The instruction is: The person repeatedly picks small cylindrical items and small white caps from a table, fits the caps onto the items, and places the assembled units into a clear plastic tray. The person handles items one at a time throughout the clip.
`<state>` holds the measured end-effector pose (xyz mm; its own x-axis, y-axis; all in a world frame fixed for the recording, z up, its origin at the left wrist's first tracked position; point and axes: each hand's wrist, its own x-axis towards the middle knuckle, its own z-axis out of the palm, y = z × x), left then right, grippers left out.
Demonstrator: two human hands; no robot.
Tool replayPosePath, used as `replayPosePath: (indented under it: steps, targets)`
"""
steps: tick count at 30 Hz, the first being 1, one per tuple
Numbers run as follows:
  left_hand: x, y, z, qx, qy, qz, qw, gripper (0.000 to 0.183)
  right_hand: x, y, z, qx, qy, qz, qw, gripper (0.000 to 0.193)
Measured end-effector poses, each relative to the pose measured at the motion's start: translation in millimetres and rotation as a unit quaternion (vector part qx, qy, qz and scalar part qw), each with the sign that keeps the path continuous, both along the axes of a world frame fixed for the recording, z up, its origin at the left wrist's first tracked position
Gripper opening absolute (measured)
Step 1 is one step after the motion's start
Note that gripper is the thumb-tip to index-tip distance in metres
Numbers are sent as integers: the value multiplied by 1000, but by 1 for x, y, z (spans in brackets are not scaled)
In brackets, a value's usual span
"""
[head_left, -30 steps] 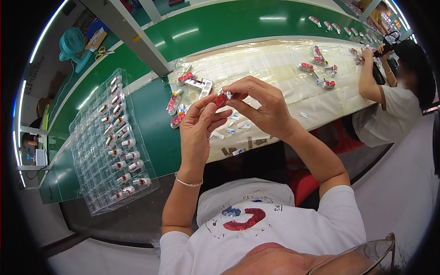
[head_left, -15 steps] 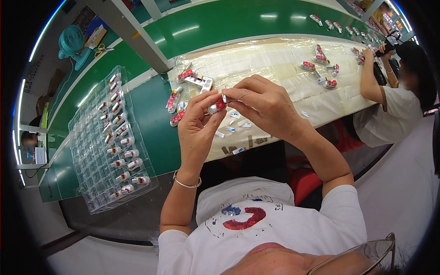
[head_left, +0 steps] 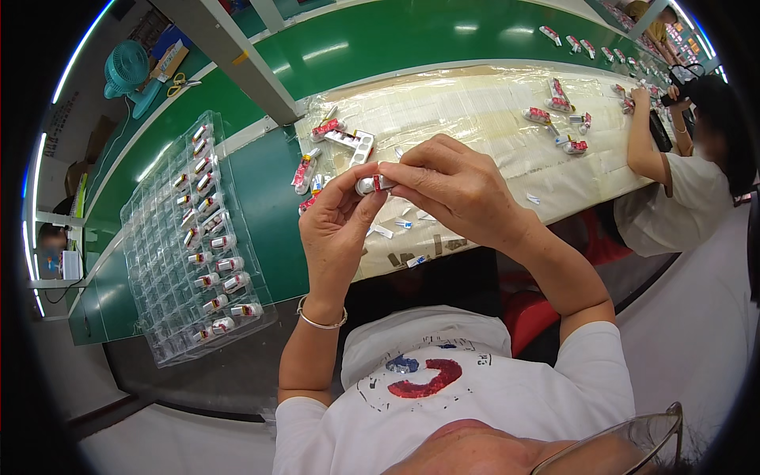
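A small rounded piece (head_left: pixel 366 185), silver-white with a red band, is pinched between the thumb and fingers of my left hand (head_left: pixel 336 222). My right hand (head_left: pixel 463 186) has its thumb and fingertips closed on the right end of the same piece; the fingers hide part of it. Beyond my left hand lie similar red-and-silver pieces (head_left: pixel 305 172) and a white strip with round holes (head_left: pixel 362 149). Small white-and-blue slips (head_left: pixel 384 232) are scattered on the table below my hands.
To the left, a clear compartment tray (head_left: pixel 162 269) holds several red-and-silver pieces along its right side. A metal post (head_left: pixel 237 59) rises past the tabletop. More pieces (head_left: pixel 558 103) lie at the right, near a co-worker's arm (head_left: pixel 643 138). A teal fan (head_left: pixel 127 70) stands far left.
The piece has turned in my fingers, its red part now a narrow band. My right fingertips have come closer against it. The view has shifted slightly.
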<state>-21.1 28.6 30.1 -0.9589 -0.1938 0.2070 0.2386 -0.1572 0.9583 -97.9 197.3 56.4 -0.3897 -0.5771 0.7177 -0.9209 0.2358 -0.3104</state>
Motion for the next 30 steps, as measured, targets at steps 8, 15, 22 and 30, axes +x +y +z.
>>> replayPosePath:
  steps: [8,15,22,30]
  targets:
    - [4,-1,0,-19,-10,10,1000,33,4,2,-6,8,25,-6,1000,31]
    - [3,4,-7,-22,-22,4,1000,37,10,5,-12,31,70,-27,997,40]
    - [2,17,1,84,-5,-5,996,36,6,5,-11,10,90,-52,995,34]
    - [6,19,-6,40,52,42,997,37,5,9,-21,-142,-175,36,974,43]
